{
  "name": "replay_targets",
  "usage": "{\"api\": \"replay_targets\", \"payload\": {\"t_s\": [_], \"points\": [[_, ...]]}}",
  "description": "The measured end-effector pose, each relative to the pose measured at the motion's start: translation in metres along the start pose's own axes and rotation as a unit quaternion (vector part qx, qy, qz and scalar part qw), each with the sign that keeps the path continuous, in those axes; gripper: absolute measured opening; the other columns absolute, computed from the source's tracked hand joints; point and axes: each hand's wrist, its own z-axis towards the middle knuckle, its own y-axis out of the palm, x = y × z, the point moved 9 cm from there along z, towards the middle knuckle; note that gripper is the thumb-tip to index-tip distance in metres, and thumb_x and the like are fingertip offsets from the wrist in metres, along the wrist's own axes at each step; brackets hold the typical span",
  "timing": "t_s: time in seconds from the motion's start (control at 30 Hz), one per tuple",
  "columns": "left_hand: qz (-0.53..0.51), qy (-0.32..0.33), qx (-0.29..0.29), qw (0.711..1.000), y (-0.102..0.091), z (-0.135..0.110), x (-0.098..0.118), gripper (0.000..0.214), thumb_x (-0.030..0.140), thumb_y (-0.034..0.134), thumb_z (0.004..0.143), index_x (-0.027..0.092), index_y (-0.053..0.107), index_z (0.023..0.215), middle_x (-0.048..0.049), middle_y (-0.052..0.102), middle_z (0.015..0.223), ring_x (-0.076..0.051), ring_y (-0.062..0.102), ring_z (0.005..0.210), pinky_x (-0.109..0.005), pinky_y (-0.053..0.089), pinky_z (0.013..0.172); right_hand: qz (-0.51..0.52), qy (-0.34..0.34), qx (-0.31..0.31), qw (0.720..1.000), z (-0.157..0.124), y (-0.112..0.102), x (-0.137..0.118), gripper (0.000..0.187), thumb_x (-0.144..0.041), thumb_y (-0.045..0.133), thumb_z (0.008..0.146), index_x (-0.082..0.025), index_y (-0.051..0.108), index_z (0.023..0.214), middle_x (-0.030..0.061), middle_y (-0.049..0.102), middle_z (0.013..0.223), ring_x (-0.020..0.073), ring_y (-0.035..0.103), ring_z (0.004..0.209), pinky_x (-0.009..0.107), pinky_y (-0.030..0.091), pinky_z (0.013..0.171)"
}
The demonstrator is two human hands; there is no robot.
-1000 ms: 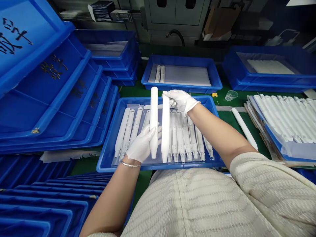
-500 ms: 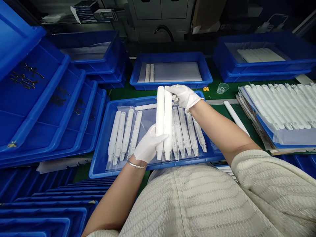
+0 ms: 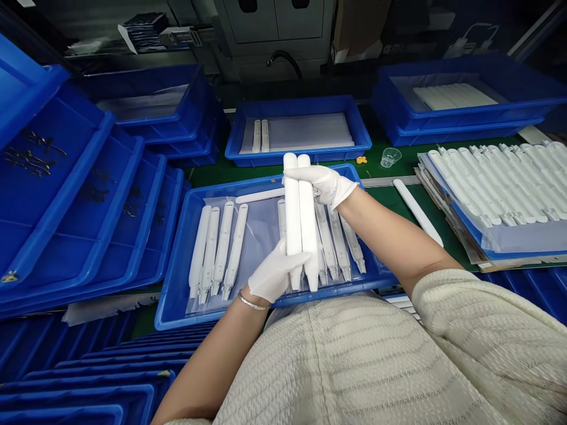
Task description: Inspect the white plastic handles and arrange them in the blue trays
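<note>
Two long white plastic housings (image 3: 293,218) lie side by side between my gloved hands, smooth faces up and narrow ends toward me. My left hand (image 3: 275,273) is closed round their lower part, the thumb across the front. Near the top, my right hand (image 3: 322,184) grips them, its index finger laid over the left one. Below them is a blue tray (image 3: 177,260) lined with clear film. In it, several similar white housings (image 3: 224,248) lie in a left group, and several more (image 3: 339,242) lie to the right, partly hidden by my hands.
A second blue tray (image 3: 297,157) with two white housings stands behind. Rows of housings (image 3: 500,183) lie on a stack at the right, near one loose housing (image 3: 417,211). A clear cup (image 3: 391,157) and a small yellow piece (image 3: 361,160) sit on the green bench. Stacked blue trays (image 3: 133,236) rise at left.
The two housings have tilted slightly and spread a little at their ends. My right index finger has moved across onto the left housing. The whole view has shifted a bit.
</note>
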Motion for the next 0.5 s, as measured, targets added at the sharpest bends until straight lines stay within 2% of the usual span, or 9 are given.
{"api": "replay_targets", "payload": {"t_s": [0.1, 0.2, 0.27, 0.33, 0.37, 0.4, 0.43, 0.47, 0.5], "points": [[-0.030, -0.085, -0.074, 0.993, 0.015, -0.004, -0.022, 0.051, 0.024, 0.088, 0.069, 0.014, 0.069, 0.116, -0.0193, 0.070, 0.126, -0.035, 0.069, 0.111, -0.047, 0.060, 0.089, -0.018, -0.002, 0.032, 0.999, 0.004, -0.010, 0.001, 0.023, -0.027, 0.082, 0.079, -0.010, 0.070, 0.088, 0.0088, 0.072, 0.083, 0.0207, 0.071, 0.076, 0.033, 0.063, 0.073], [-0.013, -0.117, -0.084, 0.990, 0.017, -0.006, -0.029, 0.044, 0.020, 0.089, 0.068, 0.011, 0.074, 0.109, -0.0190, 0.073, 0.118, -0.032, 0.070, 0.106, -0.043, 0.061, 0.086, -0.070, -0.004, 0.028, 0.997, 0.006, -0.013, 0.001, 0.031, -0.038, 0.079, 0.083, -0.011, 0.068, 0.093, 0.0101, 0.071, 0.089, 0.0216, 0.070, 0.082, 0.034, 0.061, 0.076], [-0.008, -0.122, -0.086, 0.989, 0.016, -0.006, -0.029, 0.044, 0.020, 0.089, 0.069, 0.010, 0.075, 0.110, -0.0179, 0.075, 0.110, -0.028, 0.072, 0.096, -0.039, 0.061, 0.082, -0.158, -0.040, 0.041, 0.986, 0.002, -0.016, -0.010, 0.041, -0.052, 0.071, 0.088, -0.013, 0.066, 0.100, 0.0101, 0.069, 0.092, 0.0219, 0.067, 0.084, 0.035, 0.060, 0.075], [-0.007, -0.122, -0.087, 0.989, 0.013, -0.005, -0.027, 0.044, 0.021, 0.088, 0.071, 0.010, 0.075, 0.112, -0.0176, 0.075, 0.107, -0.026, 0.073, 0.090, -0.037, 0.061, 0.079, -0.277, -0.118, 0.123, 0.946, -0.012, -0.023, -0.032, 0.046, -0.056, 0.064, 0.091, -0.015, 0.063, 0.113, 0.0111, 0.068, 0.101, 0.0238, 0.065, 0.091, 0.036, 0.058, 0.078], [-0.006, -0.120, -0.085, 0.989, 0.011, -0.005, -0.026, 0.045, 0.022, 0.088, 0.071, 0.010, 0.075, 0.112, -0.0180, 0.075, 0.108, -0.026, 0.073, 0.091, -0.037, 0.061, 0.079, -0.326, -0.162, 0.167, 0.916, -0.024, -0.022, -0.042, 0.045, -0.054, 0.063, 0.092, -0.018, 0.061, 0.119, 0.0117, 0.067, 0.110, 0.0255, 0.063, 0.099, 0.038, 0.056, 0.084], [-0.004, -0.114, -0.080, 0.990, 0.008, -0.004, -0.025, 0.046, 0.023, 0.088, 0.070, 0.010, 0.074, 0.113, -0.0186, 0.075, 0.110, -0.028, 0.073, 0.094, -0.038, 0.062, 0.081, -0.368, -0.201, 0.185, 0.889, -0.037, -0.015, -0.048, 0.043, -0.050, 0.063, 0.093, -0.020, 0.060, 0.124, 0.0116, 0.065, 0.118, 0.0275, 0.060, 0.110, 0.040, 0.054, 0.092], [0.000, -0.105, -0.072, 0.992, 0.005, -0.003, -0.023, 0.047, 0.023, 0.089, 0.070, 0.011, 0.074, 0.113, -0.0189, 0.074, 0.113, -0.029, 0.073, 0.098, -0.040, 0.062, 0.083, -0.401, -0.229, 0.169, 0.871, -0.049, -0.002, -0.047, 0.041, -0.046, 0.065, 0.092, -0.024, 0.061, 0.126, 0.0105, 0.063, 0.126, 0.0291, 0.056, 0.120, 0.041, 0.050, 0.101], [0.011, -0.096, -0.064, 0.993, 0.001, -0.002, -0.022, 0.048, 0.025, 0.089, 0.069, 0.012, 0.074, 0.112, -0.0185, 0.074, 0.115, -0.031, 0.072, 0.102, -0.041, 0.061, 0.084, -0.428, -0.239, 0.125, 0.862, -0.058, 0.015, -0.038, 0.037, -0.043, 0.067, 0.090, -0.027, 0.064, 0.123, 0.0085, 0.062, 0.129, 0.0301, 0.051, 0.127, 0.043, 0.046, 0.107], [0.028, -0.088, -0.060, 0.994, -0.002, -0.002, -0.021, 0.047, 0.028, 0.089, 0.069, 0.015, 0.074, 0.112, -0.0173, 0.074, 0.114, -0.031, 0.072, 0.103, -0.042, 0.061, 0.084, -0.459, -0.234, 0.051, 0.855, -0.066, 0.036, -0.023, 0.033, -0.041, 0.069, 0.088, -0.030, 0.067, 0.119, 0.0069, 0.063, 0.129, 0.0311, 0.048, 0.131, 0.044, 0.043, 0.110]]}}
